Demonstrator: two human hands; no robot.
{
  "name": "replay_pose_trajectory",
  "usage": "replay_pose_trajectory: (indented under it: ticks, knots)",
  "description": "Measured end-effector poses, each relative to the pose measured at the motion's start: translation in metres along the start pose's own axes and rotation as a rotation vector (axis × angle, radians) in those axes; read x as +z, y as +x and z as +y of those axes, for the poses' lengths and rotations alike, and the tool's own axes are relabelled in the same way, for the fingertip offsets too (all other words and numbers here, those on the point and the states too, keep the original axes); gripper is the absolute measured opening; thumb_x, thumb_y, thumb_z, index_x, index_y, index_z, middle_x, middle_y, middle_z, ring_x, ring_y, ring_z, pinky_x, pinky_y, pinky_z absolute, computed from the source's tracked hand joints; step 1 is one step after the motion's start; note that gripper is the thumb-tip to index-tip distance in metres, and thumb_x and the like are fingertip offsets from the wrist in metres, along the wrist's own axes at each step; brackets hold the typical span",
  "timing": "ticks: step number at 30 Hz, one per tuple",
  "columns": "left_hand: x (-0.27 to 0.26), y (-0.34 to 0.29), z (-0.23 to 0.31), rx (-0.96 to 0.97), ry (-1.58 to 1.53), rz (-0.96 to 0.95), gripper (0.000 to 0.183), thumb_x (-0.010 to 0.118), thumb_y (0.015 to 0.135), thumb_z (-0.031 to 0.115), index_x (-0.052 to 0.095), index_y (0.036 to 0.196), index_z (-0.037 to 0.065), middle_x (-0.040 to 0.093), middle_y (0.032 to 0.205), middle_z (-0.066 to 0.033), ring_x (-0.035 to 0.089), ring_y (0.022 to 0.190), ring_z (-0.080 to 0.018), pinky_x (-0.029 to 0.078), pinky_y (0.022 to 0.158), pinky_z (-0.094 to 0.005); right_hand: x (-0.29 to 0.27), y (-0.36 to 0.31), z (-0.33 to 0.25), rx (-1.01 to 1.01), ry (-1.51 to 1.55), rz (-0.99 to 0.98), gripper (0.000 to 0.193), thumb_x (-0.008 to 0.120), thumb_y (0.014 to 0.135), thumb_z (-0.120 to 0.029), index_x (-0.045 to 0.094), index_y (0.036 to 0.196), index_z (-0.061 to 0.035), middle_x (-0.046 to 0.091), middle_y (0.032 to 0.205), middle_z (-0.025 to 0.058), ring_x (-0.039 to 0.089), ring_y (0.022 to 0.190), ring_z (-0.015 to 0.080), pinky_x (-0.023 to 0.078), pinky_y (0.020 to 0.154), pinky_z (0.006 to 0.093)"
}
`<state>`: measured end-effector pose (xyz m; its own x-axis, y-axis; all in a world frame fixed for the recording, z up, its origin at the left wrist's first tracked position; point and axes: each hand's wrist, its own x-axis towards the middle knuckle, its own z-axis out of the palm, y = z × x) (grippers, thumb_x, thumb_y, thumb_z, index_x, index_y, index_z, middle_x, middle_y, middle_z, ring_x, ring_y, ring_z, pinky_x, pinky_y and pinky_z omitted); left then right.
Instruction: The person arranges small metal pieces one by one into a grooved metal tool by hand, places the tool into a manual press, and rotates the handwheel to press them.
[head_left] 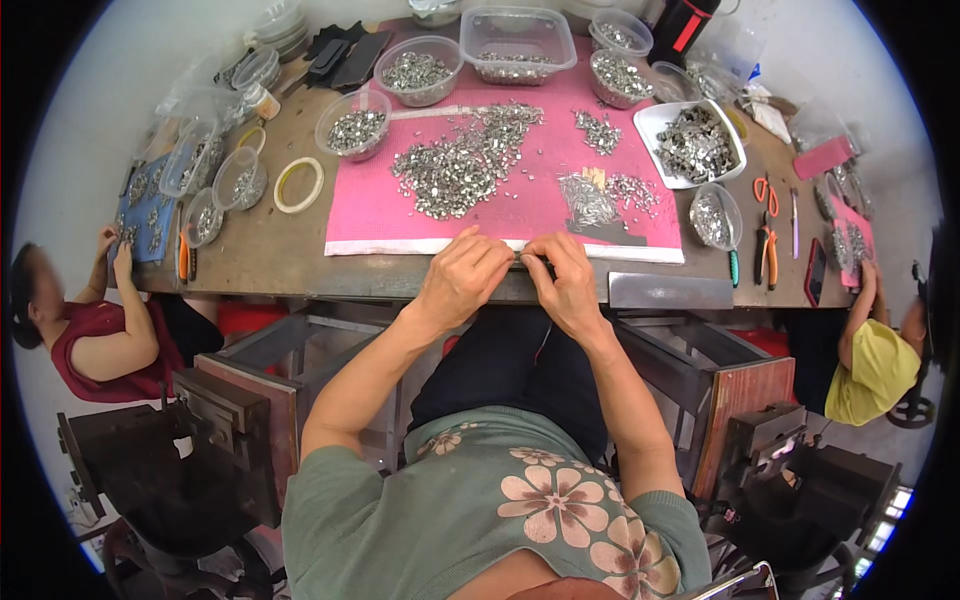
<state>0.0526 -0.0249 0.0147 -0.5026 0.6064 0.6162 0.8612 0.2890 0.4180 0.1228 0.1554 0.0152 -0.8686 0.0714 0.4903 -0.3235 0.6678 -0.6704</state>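
Observation:
My left hand point(465, 270) and my right hand point(567, 283) meet at the front edge of the pink mat point(360, 220), fingertips pinched and almost touching. A tiny dark piece shows between them, too small to name. Just beyond lies a broad heap of small shiny metal parts point(450, 175), spread over the mat. Past my right hand are a pile of thin silvery pins point(588, 203) and a scatter of small metal bits point(633, 190). A further small pile of metal parts point(598, 133) sits behind these.
Clear tubs point(418, 97) of metal parts stand along the back, and a white tray point(648, 128) holds flat metal pieces. To the right lie orange-handled pliers point(766, 258) and orange scissors point(766, 195). A tape roll point(299, 186) lies left. Co-workers sit at both sides.

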Motion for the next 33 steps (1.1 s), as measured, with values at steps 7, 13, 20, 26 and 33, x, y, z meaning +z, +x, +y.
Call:
replay_pose_trajectory:
  ticks: [7, 13, 20, 26, 33]
  knots:
    - [0.002, 0.0, 0.001, -0.04, -0.027, 0.016, 0.014, 0.072, 0.084, 0.002, 0.063, 0.095, 0.002, 0.067, 0.087, -0.0123, 0.067, 0.085, -0.0327, 0.054, 0.096, -0.049, 0.007, 0.0, -0.001, -0.029, -0.04, 0.024, 0.008, 0.071, 0.086, -0.002, 0.066, 0.092, -0.0026, 0.065, 0.09, 0.0095, 0.061, 0.085, 0.0295, 0.044, 0.079, 0.039]
    - [-0.003, 0.004, -0.002, -0.075, -0.14, -0.012, 0.014, 0.072, 0.084, 0.001, 0.063, 0.095, 0.002, 0.067, 0.086, -0.0126, 0.066, 0.082, -0.0338, 0.053, 0.095, -0.0473, 0.009, 0.002, 0.0, -0.073, -0.106, 0.055, 0.01, 0.072, 0.085, -0.002, 0.066, 0.093, -0.0036, 0.065, 0.091, 0.0094, 0.061, 0.085, 0.0301, 0.044, 0.078, 0.04]
    - [0.003, -0.006, 0.004, -0.204, -0.185, 0.044, 0.013, 0.072, 0.085, 0.002, 0.065, 0.095, 0.002, 0.069, 0.092, -0.0123, 0.067, 0.085, -0.0343, 0.052, 0.096, -0.0477, 0.015, -0.003, 0.0, -0.213, -0.212, 0.099, 0.014, 0.07, 0.083, -0.003, 0.063, 0.095, -0.0039, 0.061, 0.092, 0.0089, 0.061, 0.087, 0.0283, 0.043, 0.081, 0.0409]
    - [0.004, -0.004, 0.004, -0.193, -0.195, 0.038, 0.014, 0.072, 0.083, 0.001, 0.065, 0.094, 0.002, 0.07, 0.093, -0.013, 0.067, 0.085, -0.0344, 0.052, 0.095, -0.0485, 0.008, -0.002, 0.001, -0.27, -0.205, 0.054, 0.018, 0.072, 0.082, 0.0, 0.063, 0.097, -0.0031, 0.064, 0.093, 0.0096, 0.062, 0.086, 0.0287, 0.046, 0.079, 0.0396]
    - [0.001, 0.001, 0.004, -0.185, -0.168, -0.022, 0.015, 0.073, 0.08, -0.003, 0.063, 0.091, 0.0, 0.071, 0.091, -0.0138, 0.068, 0.086, -0.0343, 0.053, 0.092, -0.0449, -0.003, 0.007, 0.007, -0.337, -0.192, -0.078, 0.019, 0.071, 0.081, 0.001, 0.063, 0.098, -0.0014, 0.062, 0.096, 0.0119, 0.061, 0.086, 0.0311, 0.047, 0.079, 0.0414]
